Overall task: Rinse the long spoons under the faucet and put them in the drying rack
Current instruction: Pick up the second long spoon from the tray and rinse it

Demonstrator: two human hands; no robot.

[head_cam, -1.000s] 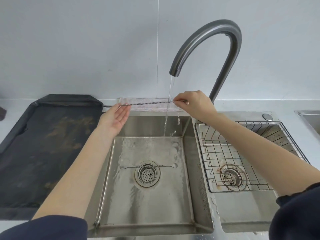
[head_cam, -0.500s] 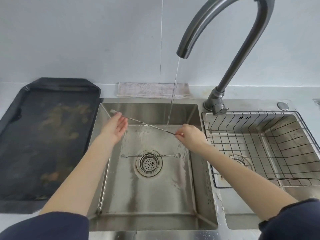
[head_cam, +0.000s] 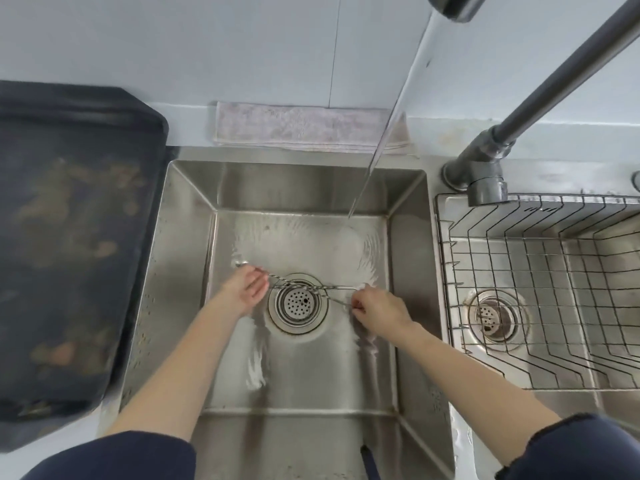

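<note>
Fingers (head_cam: 358,308) of my right hand pinch one long spoon (head_cam: 273,278) low over the drain (head_cam: 298,301); left hand (head_cam: 247,285) open beneath, steadying it, stream (head_cam: 360,199) at 1 o'clock.

Both hands are down in the left sink basin (head_cam: 180,271) over the drain (head_cam: 298,301). The right hand (head_cam: 379,311) pinches one end of a twisted long spoon (head_cam: 277,279); the left hand (head_cam: 247,287) lies open under its other end. A second spoon (head_cam: 332,287) rests across the drain beneath. Water runs from the faucet (head_cam: 554,77), the wire drying rack (head_cam: 554,289) beside
</note>
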